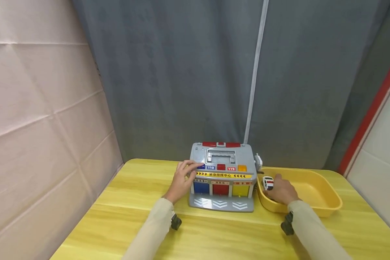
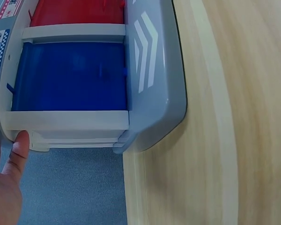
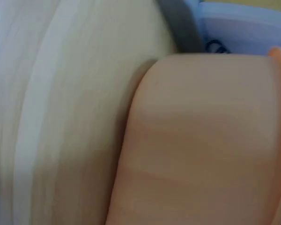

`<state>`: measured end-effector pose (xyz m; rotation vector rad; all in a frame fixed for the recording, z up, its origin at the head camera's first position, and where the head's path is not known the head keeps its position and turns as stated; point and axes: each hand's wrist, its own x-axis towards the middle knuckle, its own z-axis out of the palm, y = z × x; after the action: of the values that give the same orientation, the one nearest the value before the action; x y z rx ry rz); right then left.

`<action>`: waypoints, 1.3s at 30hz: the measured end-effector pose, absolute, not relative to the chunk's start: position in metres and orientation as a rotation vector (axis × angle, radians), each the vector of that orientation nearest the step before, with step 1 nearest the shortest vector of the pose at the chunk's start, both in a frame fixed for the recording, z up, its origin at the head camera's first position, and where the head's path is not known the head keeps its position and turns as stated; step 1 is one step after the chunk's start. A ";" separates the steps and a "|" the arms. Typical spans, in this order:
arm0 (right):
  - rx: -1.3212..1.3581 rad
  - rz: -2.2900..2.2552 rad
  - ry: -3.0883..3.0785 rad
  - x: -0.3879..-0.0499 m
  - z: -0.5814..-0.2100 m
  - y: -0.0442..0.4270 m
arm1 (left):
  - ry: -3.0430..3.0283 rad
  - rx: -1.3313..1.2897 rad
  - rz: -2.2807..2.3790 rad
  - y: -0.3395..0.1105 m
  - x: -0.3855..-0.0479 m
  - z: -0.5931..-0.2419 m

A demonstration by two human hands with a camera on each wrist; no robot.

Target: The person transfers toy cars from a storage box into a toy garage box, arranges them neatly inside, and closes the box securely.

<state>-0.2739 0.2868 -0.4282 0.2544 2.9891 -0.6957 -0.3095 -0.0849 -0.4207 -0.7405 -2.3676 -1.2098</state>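
Observation:
A grey toy garage (image 1: 221, 176) with blue, red and yellow doors stands near the back of the table. At its left front corner is my left hand (image 1: 180, 182), the index finger stretched to the blue button (image 1: 201, 167) on the roof. In the left wrist view the thumb (image 2: 19, 149) lies against the garage's side, next to the blue door (image 2: 72, 77). My right hand (image 1: 282, 190) holds a small white toy car (image 1: 268, 183) with red and dark markings, inside the left part of a yellow bin (image 1: 331, 206).
The wooden table (image 1: 136, 202) carries the garage and the bin side by side. A grey-white part (image 1: 258, 161) sticks out from the garage's right side by the bin. A grey curtain (image 1: 182, 79) hangs behind the table, and a pale covered wall (image 1: 45, 126) stands at left.

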 end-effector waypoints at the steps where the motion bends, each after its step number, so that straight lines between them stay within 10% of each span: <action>1: 0.252 -0.689 2.983 -0.275 -0.428 0.286 | -2.372 -0.738 -1.210 -0.085 -0.310 -0.420; 39: 0.266 -1.819 2.235 -0.266 -0.416 0.310 | -2.600 -0.750 -1.035 -0.093 -0.314 -0.400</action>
<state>-0.2658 0.3104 -0.4159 0.2656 2.2353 -1.8185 -0.3135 -0.0926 -0.4003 -0.7496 -2.6004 -1.0348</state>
